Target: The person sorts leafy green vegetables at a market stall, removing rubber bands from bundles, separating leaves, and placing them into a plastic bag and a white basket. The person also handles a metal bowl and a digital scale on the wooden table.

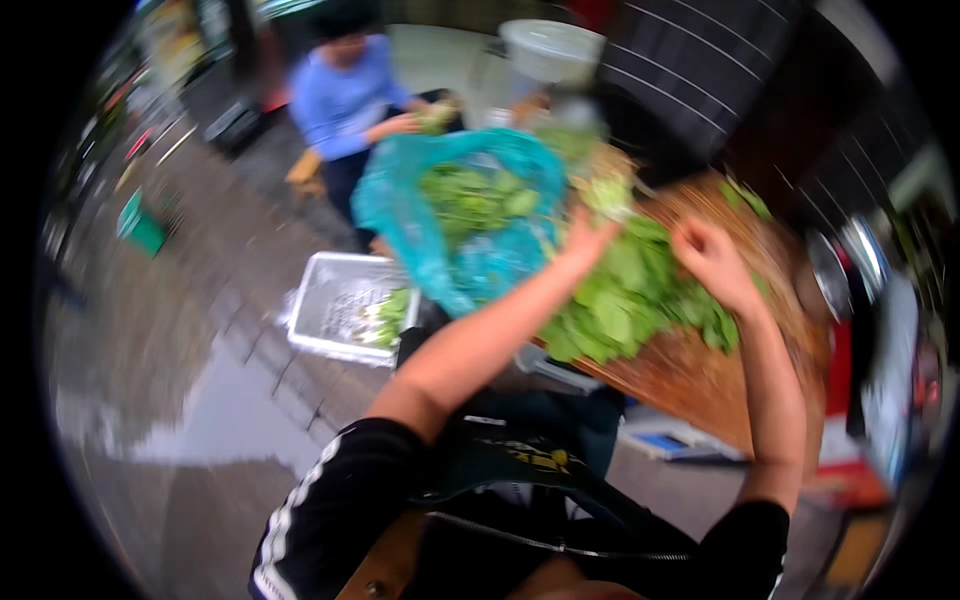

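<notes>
A heap of green leafy vegetables (pixel 615 300) lies on a brown wooden table in front of me. My left hand (pixel 588 240) is closed at the pale stem end of a bunch of leafy greens (pixel 606 192), at the heap's far left side. Motion blurs its fingers. Just right of the heap, above the leaves, my right hand (pixel 708 258) has its fingers curled in. Whether something small is pinched there cannot be made out. Left of the table stands a large turquoise plastic bag (pixel 395 205), open at the top, with more leafy greens (pixel 475 200) inside.
A white crate (pixel 305 300) with some greens sits on the wet paved floor at left. Beyond the bag, a seated person in blue (pixel 335 100) handles a vegetable. Farther off are a green bin (pixel 142 225) and a white bucket (pixel 550 45). Metal pans (pixel 828 275) stand at right.
</notes>
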Demonstrator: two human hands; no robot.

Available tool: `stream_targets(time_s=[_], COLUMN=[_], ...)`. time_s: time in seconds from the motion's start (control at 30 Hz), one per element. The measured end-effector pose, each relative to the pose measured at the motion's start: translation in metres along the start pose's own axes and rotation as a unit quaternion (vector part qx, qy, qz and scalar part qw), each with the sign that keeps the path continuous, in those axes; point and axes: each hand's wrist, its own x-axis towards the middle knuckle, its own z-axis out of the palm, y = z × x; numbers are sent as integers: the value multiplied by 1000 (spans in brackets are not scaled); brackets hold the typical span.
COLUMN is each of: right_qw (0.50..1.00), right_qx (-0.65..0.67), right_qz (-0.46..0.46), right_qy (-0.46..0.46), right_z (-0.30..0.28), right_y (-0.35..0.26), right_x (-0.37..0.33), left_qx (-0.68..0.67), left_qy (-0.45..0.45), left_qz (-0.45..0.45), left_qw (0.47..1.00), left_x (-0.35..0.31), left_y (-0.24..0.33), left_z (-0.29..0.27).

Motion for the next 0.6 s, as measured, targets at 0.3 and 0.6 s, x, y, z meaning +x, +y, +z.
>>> stream_targets(time_s=[0.3,0.6], right_qw=[968,999], right_qx=[-132,-46], right_qz=[-107,-5], right_qy=[182,-9], right_z=[-2,10], right_y=[-14,-12], right_x=[13,26], left_qx=[-260,-99], left_qy=[-16,61], left_qz=[-37,51], left_qw=[965,992], left_x=[-7,-6], left_y=[36,27], left_z=[12,18])
